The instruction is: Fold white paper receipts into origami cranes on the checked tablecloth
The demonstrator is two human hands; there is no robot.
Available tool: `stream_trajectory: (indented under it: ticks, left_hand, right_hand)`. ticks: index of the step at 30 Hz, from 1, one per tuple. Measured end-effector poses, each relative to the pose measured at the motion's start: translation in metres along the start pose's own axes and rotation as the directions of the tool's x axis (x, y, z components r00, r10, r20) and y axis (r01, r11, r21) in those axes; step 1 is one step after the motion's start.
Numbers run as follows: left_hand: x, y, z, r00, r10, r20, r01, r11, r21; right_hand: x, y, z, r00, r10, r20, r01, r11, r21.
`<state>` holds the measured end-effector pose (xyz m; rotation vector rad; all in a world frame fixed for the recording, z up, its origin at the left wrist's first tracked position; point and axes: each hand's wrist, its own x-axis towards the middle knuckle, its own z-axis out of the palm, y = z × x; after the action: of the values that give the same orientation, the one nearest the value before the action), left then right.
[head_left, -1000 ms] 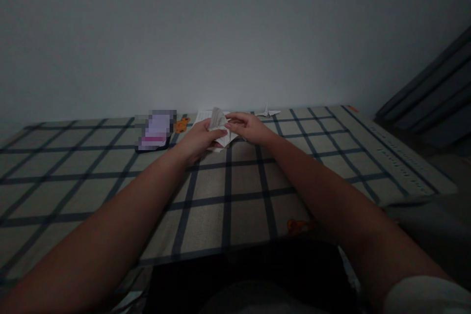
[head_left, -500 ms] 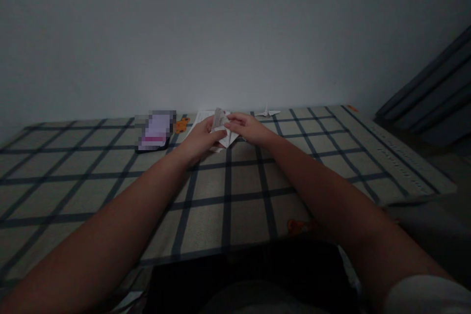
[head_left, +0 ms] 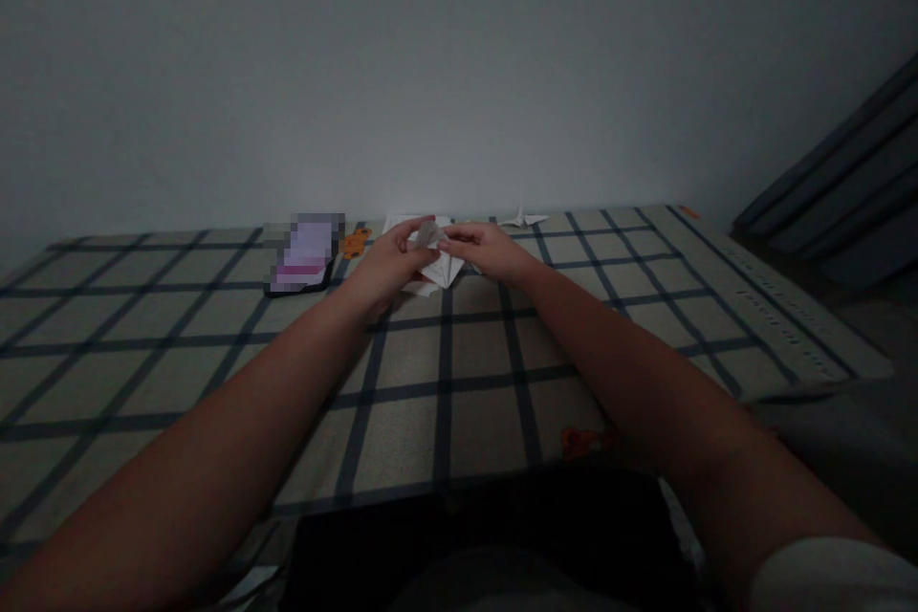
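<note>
Both my arms reach forward over a checked sheet [head_left: 445,382] in dim light. My left hand [head_left: 383,263] and my right hand [head_left: 488,249] meet at a folded piece of white paper [head_left: 439,263] and pinch it between their fingers, just above the sheet. The left thumb and fingers press down on the paper's upper flap. Flat white paper sheets [head_left: 402,224] lie under and behind the hands. A small finished paper crane [head_left: 522,218] stands behind my right hand, near the wall.
A phone [head_left: 305,253] with a lit screen lies to the left of my hands. A small orange bear print [head_left: 354,242] marks the sheet beside it. The wall [head_left: 459,67] rises right behind. A dark striped curtain [head_left: 846,191] hangs at the right.
The paper's raised flap has been pressed down lower between my fingers. My left thumb has moved over the top of it. Arms and other things stay where they were.
</note>
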<state>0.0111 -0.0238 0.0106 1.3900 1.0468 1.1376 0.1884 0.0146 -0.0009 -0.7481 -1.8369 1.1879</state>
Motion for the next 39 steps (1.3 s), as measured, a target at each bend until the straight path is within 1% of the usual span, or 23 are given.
stream_trajectory:
  ticks: [4, 7, 12, 17, 21, 26, 31, 36, 39]
  left_hand:
    - [-0.001, 0.0, 0.0, 1.0, 0.013, -0.008, -0.013, 1.0, 0.009]
    - [-0.001, 0.001, 0.0, 1.0, 0.004, -0.017, -0.004, 1.0, 0.01]
    - [-0.003, 0.002, 0.002, 1.0, 0.006, -0.001, -0.006, 1.0, -0.002]
    - [-0.004, 0.003, 0.003, 1.0, -0.014, -0.014, 0.014, 1.0, -0.015]
    - [-0.003, 0.001, 0.002, 1.0, -0.023, 0.002, 0.023, 0.999, -0.024]
    - [-0.002, 0.001, 0.003, 0.999, -0.04, -0.012, 0.04, 0.999, -0.029]
    - [0.0, -0.003, 0.001, 0.999, -0.041, -0.02, 0.04, 0.998, -0.042]
    - [0.001, -0.006, -0.001, 0.999, -0.036, 0.009, 0.036, 0.999, -0.031]
    - [0.002, -0.005, -0.002, 0.999, 0.001, -0.046, -0.002, 1.0, -0.02]
  right_hand:
    - [0.0, 0.002, -0.002, 1.0, -0.016, 0.01, 0.016, 0.999, -0.045]
    - [0.001, 0.005, -0.002, 1.0, -0.019, 0.015, 0.02, 0.999, -0.049]
    - [0.002, 0.006, -0.002, 1.0, -0.012, -0.005, 0.011, 0.999, -0.043]
    - [0.003, 0.007, 0.0, 0.999, 0.022, -0.027, -0.022, 1.0, -0.015]
    - [0.003, 0.006, 0.002, 0.999, 0.03, -0.043, -0.03, 1.0, 0.001]
    - [0.003, 0.005, 0.004, 0.996, 0.047, -0.07, -0.044, 0.998, 0.035]
    - [0.004, 0.009, 0.004, 0.998, 0.027, -0.064, -0.024, 0.999, 0.042]
    - [0.005, 0.012, 0.005, 0.998, -0.022, -0.057, 0.024, 0.999, 0.027]
    - [0.004, 0.011, 0.005, 0.994, 0.014, -0.106, -0.007, 0.998, 0.067]
